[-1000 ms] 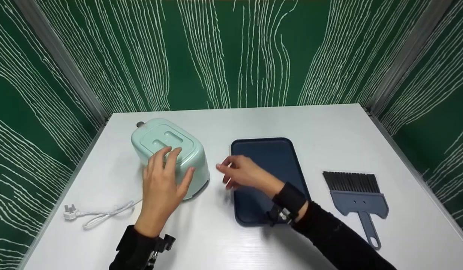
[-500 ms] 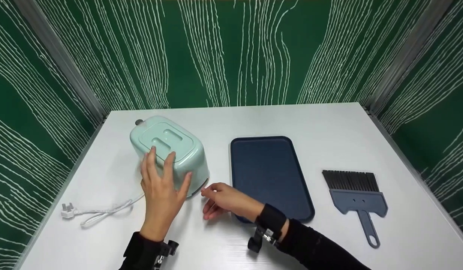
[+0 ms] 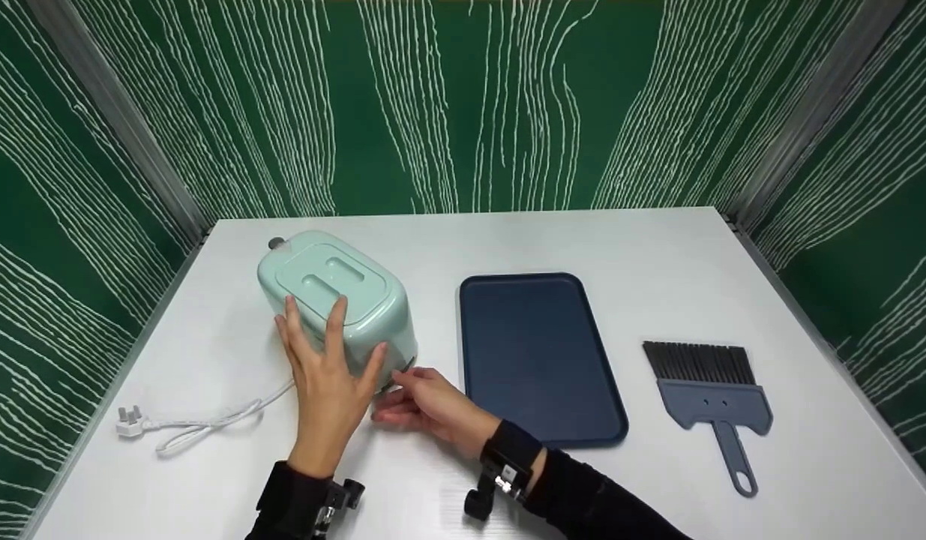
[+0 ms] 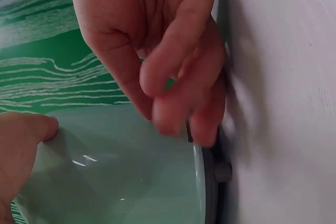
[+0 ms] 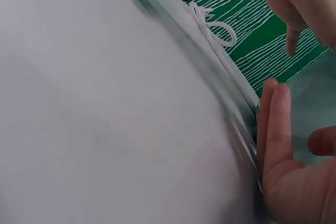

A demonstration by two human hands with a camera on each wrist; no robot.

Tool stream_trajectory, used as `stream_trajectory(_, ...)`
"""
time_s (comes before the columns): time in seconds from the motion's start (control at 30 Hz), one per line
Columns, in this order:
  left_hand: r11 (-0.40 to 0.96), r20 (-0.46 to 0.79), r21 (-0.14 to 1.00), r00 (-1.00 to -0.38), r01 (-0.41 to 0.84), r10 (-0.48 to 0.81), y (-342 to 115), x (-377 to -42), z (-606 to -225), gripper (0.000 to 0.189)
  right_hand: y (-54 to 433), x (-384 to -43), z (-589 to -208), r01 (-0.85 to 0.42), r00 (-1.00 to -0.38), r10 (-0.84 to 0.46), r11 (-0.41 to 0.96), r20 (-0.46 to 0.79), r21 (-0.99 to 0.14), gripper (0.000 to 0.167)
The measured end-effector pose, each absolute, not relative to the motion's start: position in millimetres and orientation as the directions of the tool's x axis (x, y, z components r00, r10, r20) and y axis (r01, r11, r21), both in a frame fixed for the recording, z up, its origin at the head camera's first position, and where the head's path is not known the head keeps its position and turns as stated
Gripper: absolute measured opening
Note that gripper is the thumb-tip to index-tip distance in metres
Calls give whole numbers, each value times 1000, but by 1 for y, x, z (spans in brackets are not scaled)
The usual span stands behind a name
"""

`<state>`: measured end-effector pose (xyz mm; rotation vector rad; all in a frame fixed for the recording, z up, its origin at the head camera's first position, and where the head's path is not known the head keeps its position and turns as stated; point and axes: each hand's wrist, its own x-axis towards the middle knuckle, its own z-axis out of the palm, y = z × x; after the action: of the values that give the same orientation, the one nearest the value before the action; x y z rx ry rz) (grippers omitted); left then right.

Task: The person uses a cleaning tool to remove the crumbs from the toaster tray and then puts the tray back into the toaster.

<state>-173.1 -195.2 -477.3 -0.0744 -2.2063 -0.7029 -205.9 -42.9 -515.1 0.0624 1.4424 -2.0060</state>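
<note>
A mint-green toaster (image 3: 343, 274) with a closed lid stands on the left half of the white table. My left hand (image 3: 328, 390) rests spread on its near side and top edge, fingers mostly straight. At the low near end of the toaster is my right hand (image 3: 433, 405), its fingertips by the bottom edge. The left wrist view shows those right fingers (image 4: 181, 87) in front of the toaster's base rim, beside a small dark slot; whether they grip anything there is unclear. In the right wrist view two fingers (image 5: 278, 124) extend straight, with the thumb (image 5: 323, 141) apart.
A white power cord (image 3: 208, 427) with its plug (image 3: 130, 423) lies left of the toaster. Right of my right hand lies a dark blue tray (image 3: 537, 352). A grey brush with black bristles (image 3: 714, 405) lies further right. Green patterned walls (image 3: 522, 105) enclose the table.
My right hand has moved left and down from over the tray to the toaster's low near end. The left hand has settled against the toaster's side.
</note>
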Motion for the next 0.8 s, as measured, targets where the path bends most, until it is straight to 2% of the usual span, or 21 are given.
stream_trajectory(0.17, 818, 708, 490, -685, 300, -173, -195, -173, -479, 77, -50, -204, -517, 481, -838, -417, -261, -351, -837, 24)
stream_trajectory(0.33, 822, 707, 486, -687, 298, -169, -197, -173, -479, 77, -54, -204, -520, 444, -880, -337, -329, -335, -834, 11)
stream_trajectory(0.47, 824, 702, 484, -692, 293, -166, -197, -172, -479, 78, -57, -203, -522, 419, -901, -290, -384, -324, -823, 9)
stream_trajectory(0.6, 829, 697, 479, -700, 289, -159, -197, -172, -479, 78, -56, -203, -524, 419, -904, -277, -416, -326, -807, 7)
stream_trajectory(0.8, 830, 702, 473, -696, 297, -150, -199, -171, -479, 80, -54, -204, -524, 458, -882, -303, -367, -361, -810, 7)
